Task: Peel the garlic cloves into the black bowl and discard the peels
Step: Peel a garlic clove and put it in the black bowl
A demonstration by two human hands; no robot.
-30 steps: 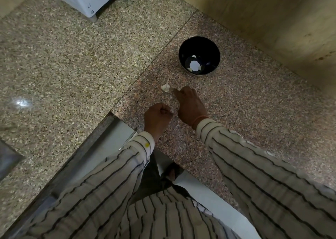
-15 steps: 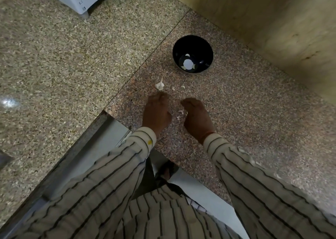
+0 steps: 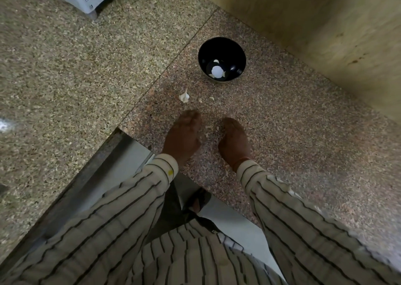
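A speckled granite tabletop (image 3: 282, 132) is seen. Peeled cloves (image 3: 217, 71) are held in the black bowl (image 3: 222, 50). Both the left hand (image 3: 184, 136) and the right hand (image 3: 233, 139) are curled; any grip cannot be told. A garlic piece (image 3: 184, 97) lies beyond them.

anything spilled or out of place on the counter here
Nothing spilled. Loose garlic bits and a garlic piece lie on the counter near the black bowl, with pale peel scraps between the hands.
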